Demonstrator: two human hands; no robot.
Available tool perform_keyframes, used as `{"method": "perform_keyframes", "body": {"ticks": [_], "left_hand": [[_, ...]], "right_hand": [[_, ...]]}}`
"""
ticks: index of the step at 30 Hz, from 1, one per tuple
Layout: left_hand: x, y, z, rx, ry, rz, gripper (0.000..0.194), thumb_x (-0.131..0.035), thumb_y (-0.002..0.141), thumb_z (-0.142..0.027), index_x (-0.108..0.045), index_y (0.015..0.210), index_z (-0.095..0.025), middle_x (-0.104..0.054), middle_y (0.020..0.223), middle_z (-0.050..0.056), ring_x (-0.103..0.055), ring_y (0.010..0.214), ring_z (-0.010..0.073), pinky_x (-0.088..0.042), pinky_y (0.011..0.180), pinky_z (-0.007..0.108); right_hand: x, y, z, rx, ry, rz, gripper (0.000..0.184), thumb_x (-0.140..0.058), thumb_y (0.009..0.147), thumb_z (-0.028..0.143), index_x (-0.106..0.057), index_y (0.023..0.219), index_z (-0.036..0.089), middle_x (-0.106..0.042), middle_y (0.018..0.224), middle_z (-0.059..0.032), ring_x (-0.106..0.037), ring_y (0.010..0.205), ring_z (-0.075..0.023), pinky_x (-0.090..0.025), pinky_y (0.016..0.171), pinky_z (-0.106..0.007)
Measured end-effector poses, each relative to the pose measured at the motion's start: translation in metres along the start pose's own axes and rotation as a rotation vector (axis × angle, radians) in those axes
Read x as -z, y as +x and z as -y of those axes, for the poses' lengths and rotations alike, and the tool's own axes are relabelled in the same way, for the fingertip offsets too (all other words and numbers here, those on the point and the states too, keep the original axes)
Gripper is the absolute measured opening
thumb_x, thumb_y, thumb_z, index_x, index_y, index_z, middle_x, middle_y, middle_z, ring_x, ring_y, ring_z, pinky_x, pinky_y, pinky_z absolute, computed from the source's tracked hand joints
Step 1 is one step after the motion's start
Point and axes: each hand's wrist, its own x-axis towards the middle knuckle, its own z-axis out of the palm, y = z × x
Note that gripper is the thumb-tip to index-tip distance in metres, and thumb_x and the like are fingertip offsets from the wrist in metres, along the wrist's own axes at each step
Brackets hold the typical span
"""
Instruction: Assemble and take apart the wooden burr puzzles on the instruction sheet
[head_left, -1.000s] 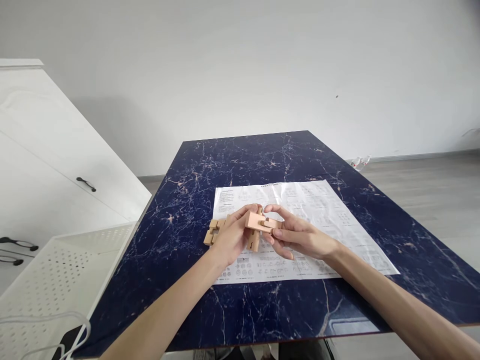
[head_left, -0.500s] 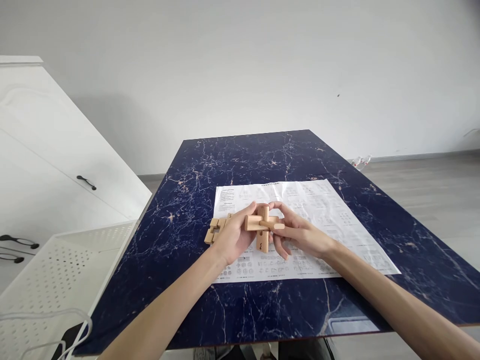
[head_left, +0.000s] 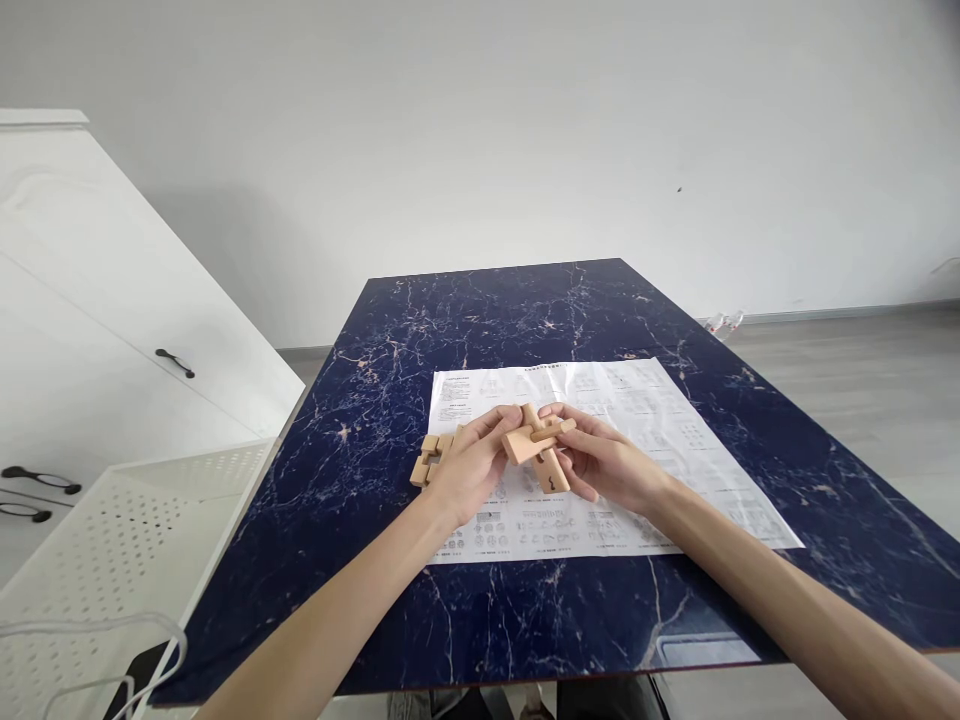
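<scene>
Between my two hands is a wooden interlocking puzzle (head_left: 550,470) made of crossed pale bars, one with a dark mark near its lower end. My left hand (head_left: 474,456) grips it from the left, thumb and fingers closed on a bar. From the right, my right hand (head_left: 600,452) pinches another bar, with its lower fingers curled beneath. The puzzle is held tilted above a printed sheet (head_left: 637,400). Several notched wooden pieces (head_left: 429,458) lie left of my left hand, which partly hides them.
The sheet, creased and covered in small diagrams, lies on a dark blue marbled table (head_left: 480,310). A white cabinet (head_left: 112,300) with black handles stands at the left. Below it is a white perforated surface (head_left: 112,530) with a white cable (head_left: 150,622).
The puzzle has turned in my hands: its marked bar now slants down to the right instead of standing nearly straight. Both hands still hold it.
</scene>
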Motion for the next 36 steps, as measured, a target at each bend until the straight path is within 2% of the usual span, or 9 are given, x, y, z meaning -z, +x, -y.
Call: {"method": "perform_keyframes", "body": {"ticks": [5, 11, 15, 21, 29, 36], "left_hand": [[-0.0009, -0.0018, -0.0025, -0.025, 0.064, 0.043, 0.032, -0.084, 0.087, -0.047, -0.073, 0.081, -0.018, -0.064, 0.092, 0.003, -0.056, 0.084, 0.0158, -0.045, 0.080, 0.028], [-0.0013, -0.0028, -0.0027, -0.052, 0.087, 0.046, 0.034, -0.082, 0.090, -0.048, -0.071, 0.079, -0.018, -0.062, 0.090, 0.002, -0.054, 0.081, 0.0147, -0.043, 0.077, 0.027], [-0.0003, -0.0021, -0.0016, -0.050, 0.078, 0.037, 0.034, -0.083, 0.089, -0.047, -0.069, 0.078, -0.018, -0.058, 0.088, 0.002, -0.050, 0.079, 0.0140, -0.042, 0.074, 0.026], [0.0002, -0.0019, -0.0018, -0.052, 0.012, 0.021, 0.036, -0.085, 0.087, -0.048, -0.069, 0.079, -0.017, -0.054, 0.084, 0.000, -0.046, 0.076, 0.0127, -0.041, 0.074, 0.025], [0.0002, -0.0016, -0.0026, -0.022, -0.045, -0.002, 0.036, -0.090, 0.081, -0.047, -0.072, 0.083, -0.016, -0.055, 0.084, 0.000, -0.048, 0.077, 0.0123, -0.042, 0.075, 0.025], [-0.0003, -0.0008, -0.0033, 0.012, -0.123, -0.027, 0.033, -0.093, 0.079, -0.043, -0.076, 0.086, -0.016, -0.060, 0.085, 0.000, -0.053, 0.079, 0.0127, -0.045, 0.077, 0.025]], "right_hand": [[-0.0015, -0.0014, 0.0031, -0.003, 0.041, -0.013, 0.023, -0.065, 0.104, 0.041, -0.058, 0.110, 0.020, -0.057, 0.064, 0.0073, -0.035, 0.036, -0.0037, -0.026, 0.041, -0.020], [-0.0036, -0.0012, 0.0026, -0.003, -0.004, -0.046, 0.026, -0.069, 0.101, 0.043, -0.061, 0.109, 0.020, -0.047, 0.059, 0.0090, -0.028, 0.042, -0.0055, -0.027, 0.045, -0.021], [-0.0044, -0.0004, 0.0026, 0.002, -0.067, -0.078, 0.031, -0.075, 0.097, 0.046, -0.062, 0.108, 0.020, -0.047, 0.062, 0.0081, -0.026, 0.047, -0.0064, -0.024, 0.047, -0.022], [-0.0015, -0.0014, 0.0026, -0.029, -0.083, -0.068, 0.032, -0.073, 0.099, 0.049, -0.065, 0.112, 0.020, -0.044, 0.060, 0.0081, -0.024, 0.050, -0.0078, -0.020, 0.048, -0.024], [-0.0019, -0.0019, 0.0035, -0.037, -0.014, -0.031, 0.027, -0.075, 0.098, 0.045, -0.066, 0.107, 0.021, -0.043, 0.060, 0.0082, -0.024, 0.049, -0.0075, -0.022, 0.050, -0.025], [-0.0063, -0.0012, 0.0048, 0.003, -0.041, -0.063, 0.026, -0.069, 0.101, 0.045, -0.068, 0.102, 0.019, -0.048, 0.059, 0.0069, -0.028, 0.047, -0.0075, -0.026, 0.049, -0.025]]}}
